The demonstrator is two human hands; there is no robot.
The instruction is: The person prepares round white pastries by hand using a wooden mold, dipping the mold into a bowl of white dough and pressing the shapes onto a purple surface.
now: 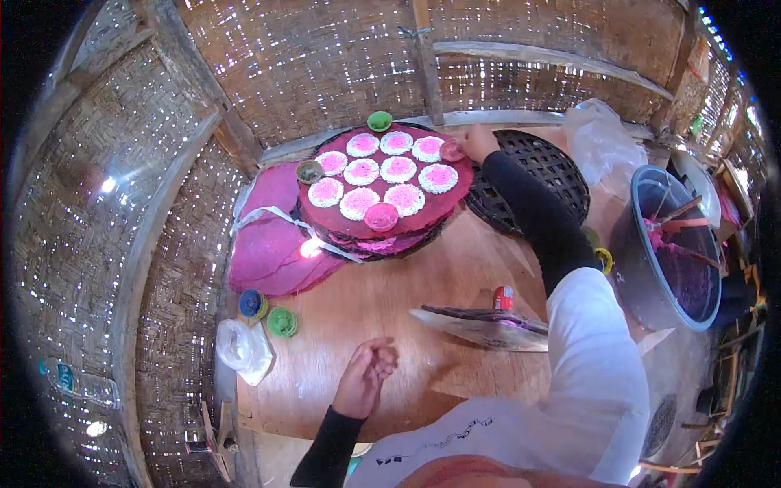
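Observation:
A stack of round, dark pink sheets [325, 220] stands at the back of the table, with several white-rimmed pink discs [362, 172] laid over its top. At the stack's right edge, my right hand [480, 143] reaches out and its fingers close on a small pink cup [452, 150]. Another pink cup [381, 216] rests at the near edge, a green cup [379, 121] at the far edge and a brownish cup [309, 172] on the left. Low over the table's front, my left hand [366, 379] hovers with loosely curled, parted fingers and nothing visible in them.
A black woven tray [529, 183] lies right of the stack. A bucket [708, 313] with purple material and sticks stands at the right. Nearer are a flat board [480, 329], a red can [503, 298], blue [252, 303] and green cups [282, 321], and a plastic bag [242, 348].

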